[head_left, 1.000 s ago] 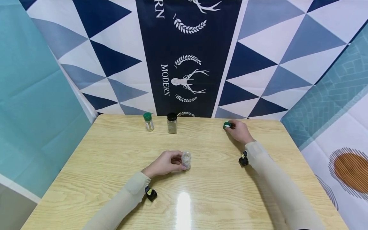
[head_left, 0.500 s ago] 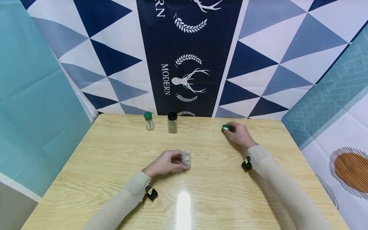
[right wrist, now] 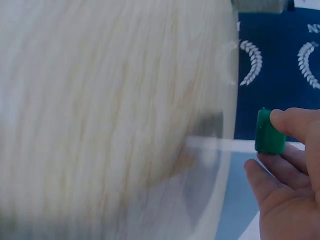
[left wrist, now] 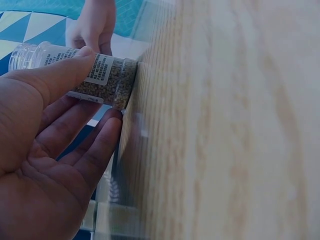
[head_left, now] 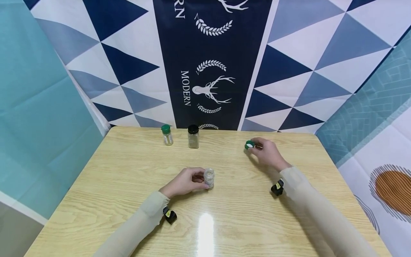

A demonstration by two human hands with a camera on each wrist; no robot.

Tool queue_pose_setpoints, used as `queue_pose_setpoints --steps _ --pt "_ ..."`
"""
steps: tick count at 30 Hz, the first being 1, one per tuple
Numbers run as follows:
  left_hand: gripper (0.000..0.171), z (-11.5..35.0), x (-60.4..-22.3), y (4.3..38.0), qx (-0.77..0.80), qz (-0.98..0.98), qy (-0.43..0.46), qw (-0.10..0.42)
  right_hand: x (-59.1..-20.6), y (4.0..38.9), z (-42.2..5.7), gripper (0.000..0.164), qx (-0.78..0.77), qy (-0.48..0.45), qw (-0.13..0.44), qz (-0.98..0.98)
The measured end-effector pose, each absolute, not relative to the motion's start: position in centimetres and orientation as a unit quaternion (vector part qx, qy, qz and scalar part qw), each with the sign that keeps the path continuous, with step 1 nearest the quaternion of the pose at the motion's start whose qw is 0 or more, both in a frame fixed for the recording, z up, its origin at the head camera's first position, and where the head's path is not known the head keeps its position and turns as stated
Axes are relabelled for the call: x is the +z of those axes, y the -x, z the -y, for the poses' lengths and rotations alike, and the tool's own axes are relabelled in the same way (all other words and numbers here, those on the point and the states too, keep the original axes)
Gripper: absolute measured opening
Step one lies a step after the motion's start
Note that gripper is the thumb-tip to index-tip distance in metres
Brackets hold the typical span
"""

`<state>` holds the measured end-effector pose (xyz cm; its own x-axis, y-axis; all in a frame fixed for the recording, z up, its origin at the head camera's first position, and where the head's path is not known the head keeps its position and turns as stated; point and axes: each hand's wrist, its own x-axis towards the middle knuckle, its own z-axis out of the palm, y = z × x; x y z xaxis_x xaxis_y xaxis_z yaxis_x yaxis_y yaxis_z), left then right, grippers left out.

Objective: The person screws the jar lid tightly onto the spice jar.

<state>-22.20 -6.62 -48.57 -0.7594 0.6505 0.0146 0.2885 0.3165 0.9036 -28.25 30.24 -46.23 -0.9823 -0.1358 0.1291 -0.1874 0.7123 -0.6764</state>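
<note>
My left hand (head_left: 186, 182) grips a clear spice jar (head_left: 209, 178) that stands upright on the table with no lid on its mouth. In the left wrist view the jar (left wrist: 107, 75) shows small brown grains or seeds inside and a white printed label; thumb and fingers lie on either side of it. Off to the right and farther back, my right hand (head_left: 268, 153) pinches a green cap (head_left: 249, 145) between thumb and fingers. The right wrist view shows this green cap (right wrist: 270, 131) held on edge, apart from the tabletop.
At the back of the wooden table (head_left: 135, 171) stand a small jar with a green lid (head_left: 167, 135) and a taller jar with a black lid (head_left: 193, 136). A patterned cloth (head_left: 208, 53) hangs behind the table's far edge.
My right hand has moved slightly left and toward me with the green cap. The left hand and its spice jar have stayed nearly still.
</note>
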Motion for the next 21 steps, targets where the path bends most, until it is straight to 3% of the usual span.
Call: queue_pose_setpoints --steps 21 --pt "0.04 6.5 -48.4 22.1 0.5 -0.791 -0.299 0.185 -45.3 22.7 -27.0 0.044 0.432 -0.13 0.017 0.892"
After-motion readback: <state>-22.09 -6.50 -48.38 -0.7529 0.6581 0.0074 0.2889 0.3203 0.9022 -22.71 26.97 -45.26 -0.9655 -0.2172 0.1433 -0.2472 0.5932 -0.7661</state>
